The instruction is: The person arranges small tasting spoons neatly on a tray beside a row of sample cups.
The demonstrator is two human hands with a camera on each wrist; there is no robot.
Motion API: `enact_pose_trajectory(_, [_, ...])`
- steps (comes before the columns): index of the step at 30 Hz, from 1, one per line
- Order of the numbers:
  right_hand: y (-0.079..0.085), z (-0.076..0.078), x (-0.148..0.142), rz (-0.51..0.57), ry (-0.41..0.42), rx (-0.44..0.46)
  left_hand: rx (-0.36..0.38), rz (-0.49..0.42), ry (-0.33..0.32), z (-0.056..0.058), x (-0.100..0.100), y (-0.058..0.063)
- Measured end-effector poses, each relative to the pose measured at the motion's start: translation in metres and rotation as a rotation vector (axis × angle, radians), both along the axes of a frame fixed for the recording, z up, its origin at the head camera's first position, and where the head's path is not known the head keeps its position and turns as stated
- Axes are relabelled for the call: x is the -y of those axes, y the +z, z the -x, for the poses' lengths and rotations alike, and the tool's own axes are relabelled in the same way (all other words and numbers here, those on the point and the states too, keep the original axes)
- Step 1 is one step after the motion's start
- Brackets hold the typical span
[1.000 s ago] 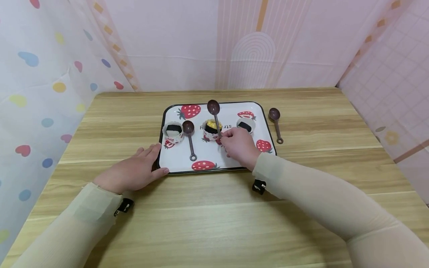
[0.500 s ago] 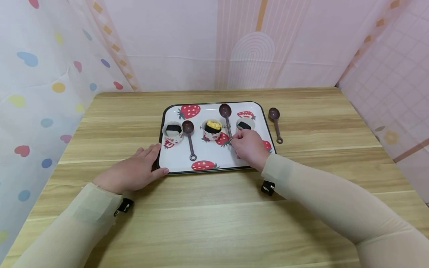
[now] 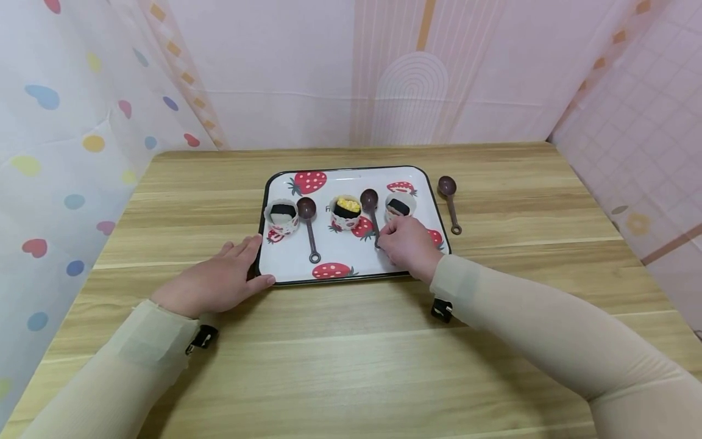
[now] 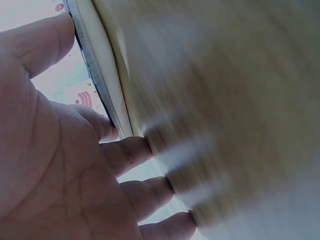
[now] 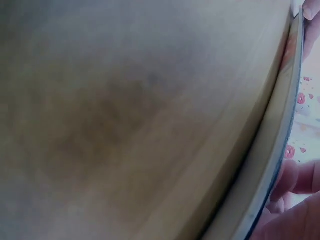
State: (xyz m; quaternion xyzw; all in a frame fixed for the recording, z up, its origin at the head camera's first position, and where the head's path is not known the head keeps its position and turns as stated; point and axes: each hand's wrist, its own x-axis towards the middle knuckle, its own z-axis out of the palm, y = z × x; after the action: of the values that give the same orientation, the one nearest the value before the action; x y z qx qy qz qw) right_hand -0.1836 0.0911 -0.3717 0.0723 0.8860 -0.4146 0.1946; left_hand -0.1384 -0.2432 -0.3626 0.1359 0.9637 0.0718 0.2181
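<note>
Fingers (image 3: 388, 231) of right hand (image 3: 408, 245) seem to pinch the middle spoon (image 3: 370, 200), contact partly hidden; left hand (image 3: 219, 280), fingers extended, rests against the tray (image 3: 285, 262).

wood-grain table (image 3: 329, 347) bears a tray (image 3: 290, 265) and a spoon (image 3: 451, 206)

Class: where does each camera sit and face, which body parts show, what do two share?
Head: on head, facing forward and down at white rectangular strawberry-print tray; left hand, right hand, beige sleeves show.
Left wrist: worn there, facing the tray's edge; left hand shows.
Right wrist: worn there, facing pale wooden tabletop and tray; right hand, perhaps left fingertips.
Both wrist views share the tray.
</note>
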Motion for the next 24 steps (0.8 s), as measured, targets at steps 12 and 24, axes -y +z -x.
enact_pose_trajectory(12, [0.0071,0.0049,0.0033,-0.171,0.164,0.04,-0.004,0.007,-0.003,-0.0002,0.0001,-0.0002])
enact_pose_trajectory(24, [0.0086,0.0071,0.0002,-0.256,0.253,-0.007,0.006,0.01,0.0,0.0002,-0.0001,-0.0002])
